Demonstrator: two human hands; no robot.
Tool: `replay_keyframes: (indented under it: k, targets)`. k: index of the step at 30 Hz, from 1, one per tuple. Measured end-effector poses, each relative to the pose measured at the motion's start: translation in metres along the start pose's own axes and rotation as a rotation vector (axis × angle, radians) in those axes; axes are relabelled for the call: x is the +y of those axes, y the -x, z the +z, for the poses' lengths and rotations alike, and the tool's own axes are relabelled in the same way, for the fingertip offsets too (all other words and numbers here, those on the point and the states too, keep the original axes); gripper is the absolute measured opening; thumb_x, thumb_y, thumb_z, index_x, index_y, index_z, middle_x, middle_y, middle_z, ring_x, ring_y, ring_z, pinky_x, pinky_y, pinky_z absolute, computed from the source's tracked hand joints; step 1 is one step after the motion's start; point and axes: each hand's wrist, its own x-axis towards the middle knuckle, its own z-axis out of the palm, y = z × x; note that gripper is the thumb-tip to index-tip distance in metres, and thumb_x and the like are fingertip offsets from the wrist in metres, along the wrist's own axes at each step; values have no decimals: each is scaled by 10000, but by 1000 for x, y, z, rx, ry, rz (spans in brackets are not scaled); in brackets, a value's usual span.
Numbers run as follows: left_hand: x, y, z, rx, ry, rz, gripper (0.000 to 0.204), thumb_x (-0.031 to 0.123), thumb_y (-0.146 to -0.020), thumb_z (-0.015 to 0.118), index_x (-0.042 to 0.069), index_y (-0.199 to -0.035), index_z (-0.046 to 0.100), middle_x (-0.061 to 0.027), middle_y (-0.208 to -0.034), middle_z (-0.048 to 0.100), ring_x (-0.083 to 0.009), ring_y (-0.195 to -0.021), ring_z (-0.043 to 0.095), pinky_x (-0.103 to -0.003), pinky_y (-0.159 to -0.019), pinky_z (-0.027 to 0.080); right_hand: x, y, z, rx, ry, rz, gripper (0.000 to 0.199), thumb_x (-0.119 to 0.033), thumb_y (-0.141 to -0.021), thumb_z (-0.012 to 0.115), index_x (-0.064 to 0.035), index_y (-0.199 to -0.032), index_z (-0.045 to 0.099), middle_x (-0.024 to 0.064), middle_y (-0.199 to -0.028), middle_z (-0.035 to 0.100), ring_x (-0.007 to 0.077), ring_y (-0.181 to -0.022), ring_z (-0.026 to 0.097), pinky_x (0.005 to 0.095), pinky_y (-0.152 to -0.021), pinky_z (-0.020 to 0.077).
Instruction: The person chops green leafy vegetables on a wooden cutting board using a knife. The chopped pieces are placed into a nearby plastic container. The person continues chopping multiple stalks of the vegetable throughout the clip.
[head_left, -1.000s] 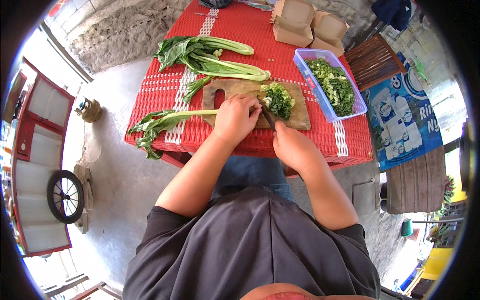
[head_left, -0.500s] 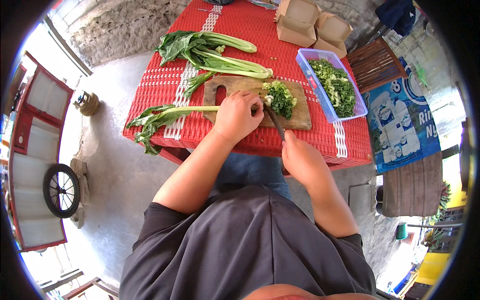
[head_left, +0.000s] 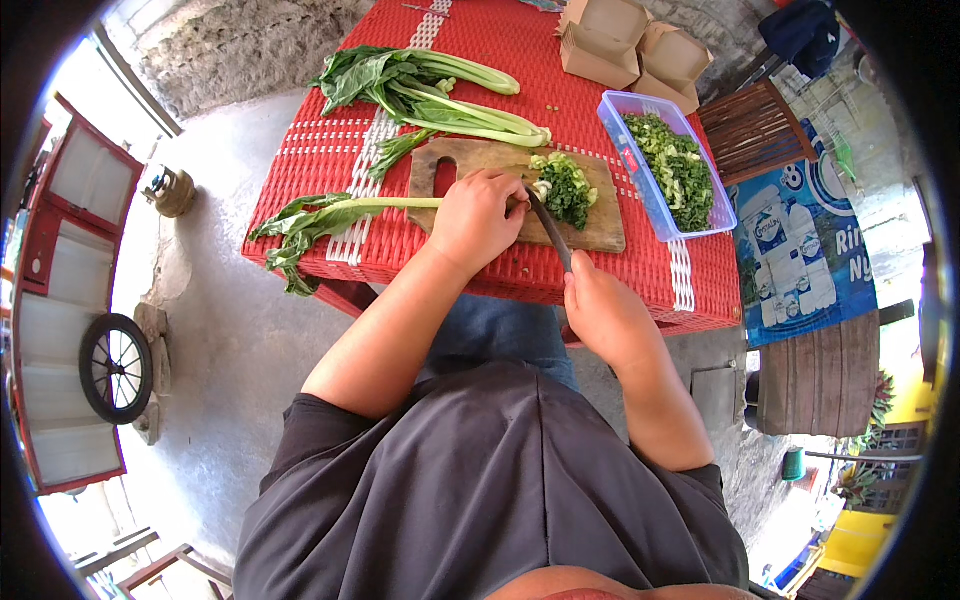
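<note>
1. At a red table [head_left: 490,30], my left hand [head_left: 472,218] is curled over a leafy stalk [head_left: 385,203], fingers bent and grasping it against the cutting board [head_left: 480,155], presumably so it cannot roll; the fingertips are partly hidden.
2. My right hand [head_left: 612,310] is clenched around the handle of a knife [head_left: 550,232], its blade slanting toward my left fingers, just beside them. I cannot tell whether the edge touches the stalk.
3. The stalk runs across the board's left part, its leaves drooping over the table's near left edge; lying sideways, it seems laid to feed toward the blade.
4. Chopped greens [head_left: 567,190] sit heaped right of the knife, likely to leave the cutting spot free. A plastic container [head_left: 640,190] with more cut leaf stands beyond, within reach.
5. Whole greens [head_left: 500,125] rest behind the board, pale ribbed stems pointing right, crinkled dark leaves left.
6. Textures vary: worn brown wood with a slotted handle hole, glossy woven strands banded white, translucent bluish walls, a narrow dark blade, and stiff tan cardboard boxes [head_left: 600,60] at the far right.
</note>
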Motion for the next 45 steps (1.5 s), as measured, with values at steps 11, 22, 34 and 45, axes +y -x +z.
replay_keyframes:
  k: [11,22,34,45]
  targets:
    - [0,0,0,18,45,0,119,146,-830,745,56,-882,687,-131,-947,694,-366,-988,654,-455,-882,525,0,-29,8,8,11,-39,203,-182,-1013,503,18,-1039,517,306,-844,677,486,-821,678,584,-735,528]
    - [-1,1,2,20,48,-15,99,125,-825,747,50,-849,687,-136,-942,680,-375,-976,650,-464,-867,522,4,4,2,0,16,-29,194,-179,-1026,489,12,-1056,499,284,-796,674,484,-791,678,587,-692,522]
    - [0,0,3,37,38,-12,96,99,-810,750,46,-866,693,-136,-948,691,-372,-981,658,-456,-872,525,1,5,2,40,-1,-26,199,-188,-1029,490,5,-1074,505,278,-782,674,479,-775,679,598,-691,521]
    - [0,-1,1,-4,36,-33,98,113,-824,742,46,-876,693,-141,-954,697,-372,-988,656,-460,-880,522,-9,-26,2,7,17,-8,190,-159,-997,495,19,-1056,529,288,-854,691,477,-844,688,588,-753,533]
